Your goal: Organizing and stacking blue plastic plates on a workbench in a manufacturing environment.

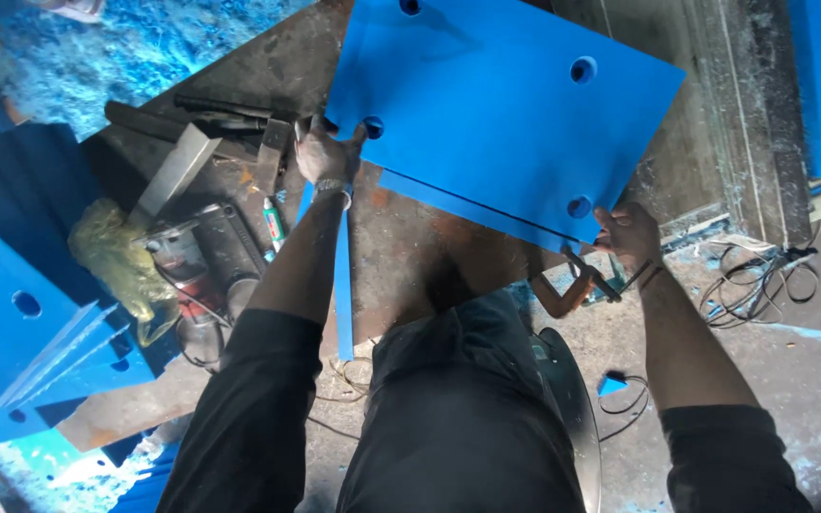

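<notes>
A large blue plate (496, 104) with round holes near its corners lies on a rusty steel workbench (401, 247), on top of a second blue plate whose edge shows below it. My left hand (327, 152) grips the plate's near left corner beside a hole. My right hand (629, 233) holds the near right corner, just under another hole. A wristwatch sits on my left wrist.
A power tool (197, 256), a yellow rag (116, 256), a marker (273, 223) and steel bars (178, 166) lie left on the bench. A narrow blue strip (342, 285) hangs over the bench edge. Blue brackets (30, 351) stand at left. A clamp (572, 280) and loose cables (762, 275) sit at right.
</notes>
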